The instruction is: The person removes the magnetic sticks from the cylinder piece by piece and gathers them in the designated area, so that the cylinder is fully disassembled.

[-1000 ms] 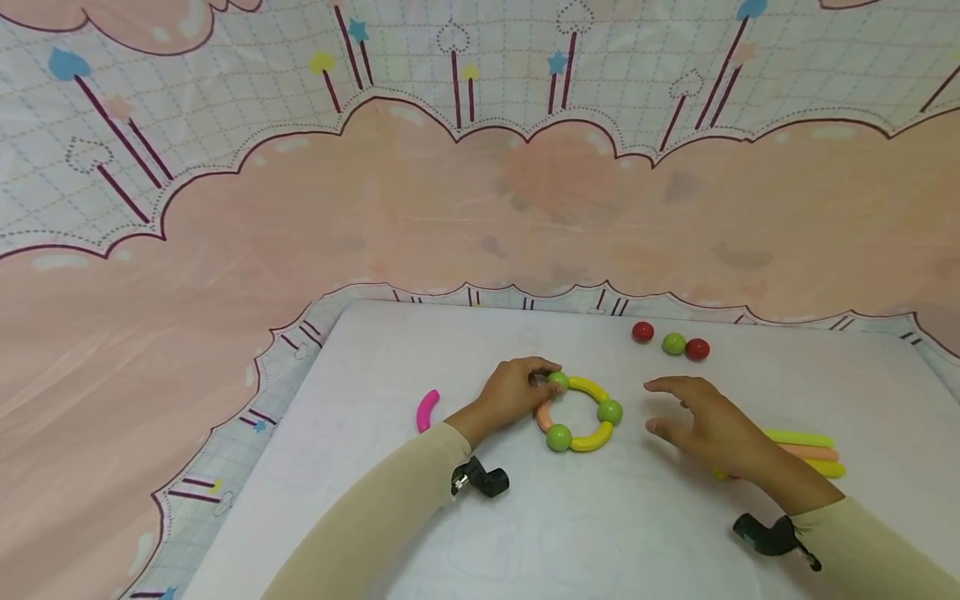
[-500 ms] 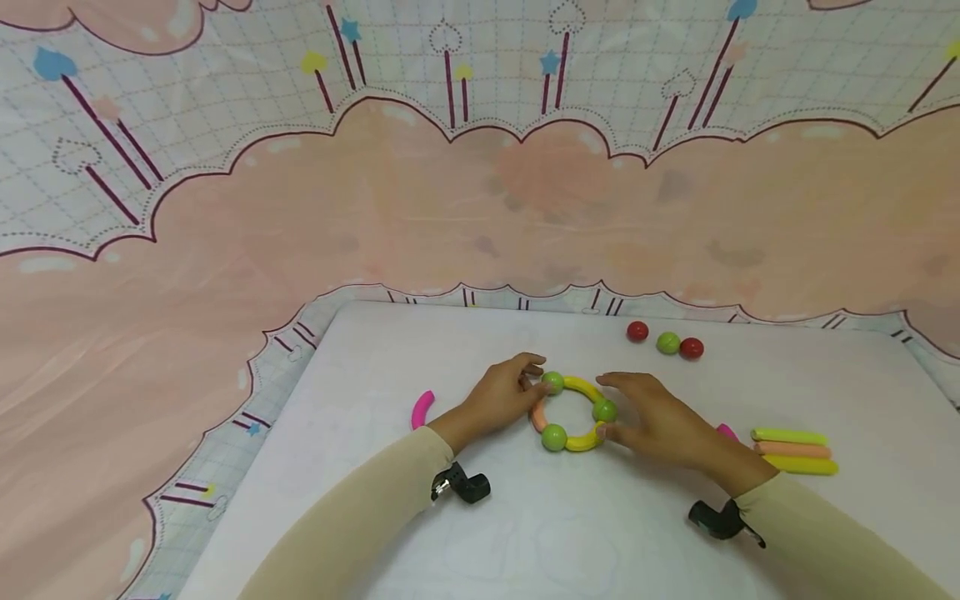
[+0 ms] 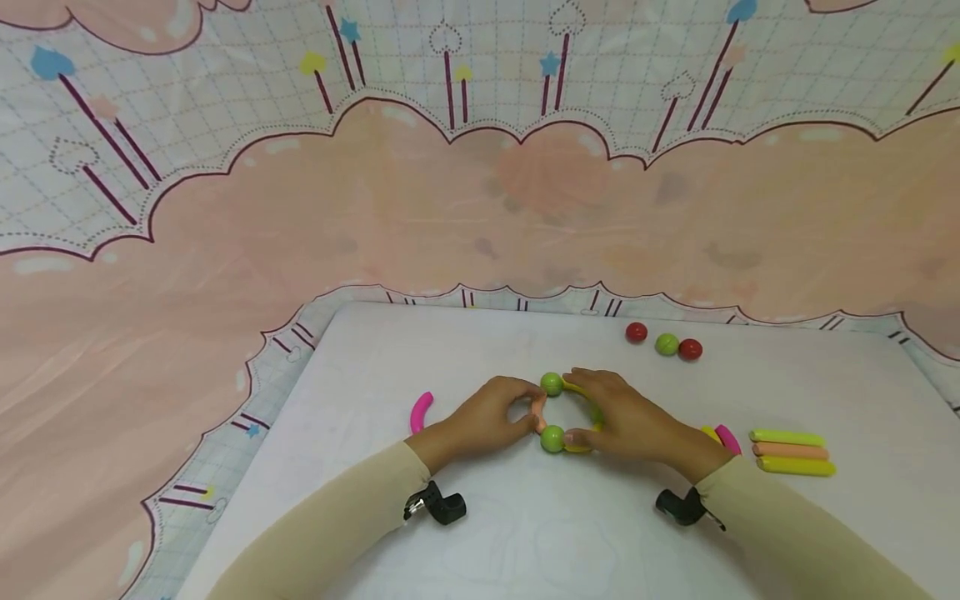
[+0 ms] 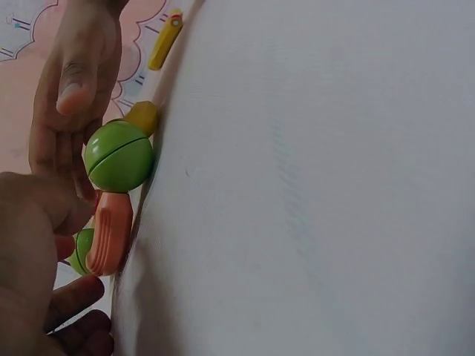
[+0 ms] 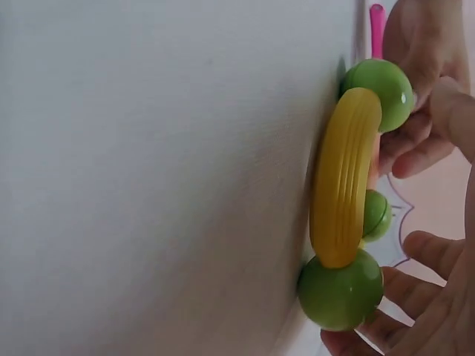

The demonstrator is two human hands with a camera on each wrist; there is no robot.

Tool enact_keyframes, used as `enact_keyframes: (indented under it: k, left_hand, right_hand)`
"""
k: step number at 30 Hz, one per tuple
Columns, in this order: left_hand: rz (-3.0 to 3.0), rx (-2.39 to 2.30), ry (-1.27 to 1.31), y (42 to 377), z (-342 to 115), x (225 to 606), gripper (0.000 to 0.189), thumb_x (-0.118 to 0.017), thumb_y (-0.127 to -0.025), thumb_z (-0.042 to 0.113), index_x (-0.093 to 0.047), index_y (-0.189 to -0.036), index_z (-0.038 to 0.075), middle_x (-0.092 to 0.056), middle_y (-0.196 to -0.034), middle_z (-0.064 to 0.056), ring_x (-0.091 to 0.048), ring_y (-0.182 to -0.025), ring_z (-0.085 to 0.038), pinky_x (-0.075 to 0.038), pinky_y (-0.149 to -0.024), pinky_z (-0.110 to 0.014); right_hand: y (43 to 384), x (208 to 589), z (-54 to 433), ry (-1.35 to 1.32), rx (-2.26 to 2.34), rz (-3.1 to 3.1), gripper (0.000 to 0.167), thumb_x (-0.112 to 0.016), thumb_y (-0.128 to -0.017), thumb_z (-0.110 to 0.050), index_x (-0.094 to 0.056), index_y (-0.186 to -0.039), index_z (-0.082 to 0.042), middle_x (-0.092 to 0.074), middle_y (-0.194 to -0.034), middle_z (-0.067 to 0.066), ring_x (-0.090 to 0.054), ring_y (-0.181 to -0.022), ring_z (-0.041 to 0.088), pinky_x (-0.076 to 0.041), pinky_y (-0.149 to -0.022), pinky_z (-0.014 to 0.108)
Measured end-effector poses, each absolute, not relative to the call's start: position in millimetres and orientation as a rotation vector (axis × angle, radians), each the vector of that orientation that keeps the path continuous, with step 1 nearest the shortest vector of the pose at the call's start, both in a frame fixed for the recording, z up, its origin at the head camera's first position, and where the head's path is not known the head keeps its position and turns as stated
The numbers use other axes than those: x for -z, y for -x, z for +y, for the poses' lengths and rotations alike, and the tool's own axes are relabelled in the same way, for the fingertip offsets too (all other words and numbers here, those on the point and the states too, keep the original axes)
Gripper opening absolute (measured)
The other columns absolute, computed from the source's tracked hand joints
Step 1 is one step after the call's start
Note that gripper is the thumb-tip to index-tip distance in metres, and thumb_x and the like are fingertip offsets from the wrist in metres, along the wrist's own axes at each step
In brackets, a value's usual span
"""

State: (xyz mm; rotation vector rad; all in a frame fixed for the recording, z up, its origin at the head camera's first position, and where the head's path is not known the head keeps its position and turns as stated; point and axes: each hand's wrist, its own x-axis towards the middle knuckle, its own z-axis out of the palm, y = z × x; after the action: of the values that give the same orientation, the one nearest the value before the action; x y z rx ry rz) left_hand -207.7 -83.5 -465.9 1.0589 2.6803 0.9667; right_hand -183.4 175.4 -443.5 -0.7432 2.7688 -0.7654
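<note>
A ring of toy rods and green balls lies on the white table (image 3: 480, 533), between both hands. Its left side is an orange curved rod (image 3: 539, 412), with a green ball (image 3: 552, 384) at the far end and another green ball (image 3: 552, 439) at the near end. My left hand (image 3: 483, 425) pinches the orange rod between thumb and fingers. Over the ring's right side, my right hand (image 3: 637, 421) holds with its thumb at the near edge and fingers at the far edge, partly covering the yellow parts. A ribbed yellow curved rod (image 5: 346, 178) joins two green balls in the right wrist view.
A pink curved rod (image 3: 422, 412) lies left of my left hand. Beyond my right wrist are another pink rod (image 3: 727, 439) and straight lime (image 3: 787, 437), orange (image 3: 791, 451) and yellow rods (image 3: 797, 467). Red (image 3: 636, 332) and green balls (image 3: 667, 344) sit near the far edge.
My right hand has come leftward from beside the ring onto its right side. My left hand has slid from the far green ball down to the orange rod.
</note>
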Motion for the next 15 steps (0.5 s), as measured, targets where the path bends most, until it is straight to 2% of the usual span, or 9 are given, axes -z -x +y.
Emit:
enact_keyframes:
  k: [7,15]
  left_hand:
    - [2.701,-0.751,-1.150,204,-88,470,0.054,-0.074,-0.094,0.031,-0.059,-0.143,0.014,-0.056,-0.144,0.000,-0.042,-0.139,-0.020,-0.031,-0.117,-0.038]
    - [2.684,-0.705,-1.186,208,-87,470,0.048,-0.074,-0.096,0.037,-0.064,-0.140,0.020,-0.054,-0.148,-0.003,-0.041,-0.140,-0.023,-0.028,-0.119,-0.044]
  right_hand:
    - [189,446,168,0.844,0.767,2.750,0.090,-0.078,-0.086,-0.055,-0.041,-0.156,-0.012,-0.034,-0.163,0.011,-0.029,-0.149,0.036,-0.028,-0.116,0.060]
    - [192,448,162,0.891,0.659,2.763,0.090,-0.070,-0.084,-0.070,-0.044,-0.155,-0.021,-0.032,-0.164,0.011,-0.029,-0.149,0.038,-0.027,-0.114,0.066]
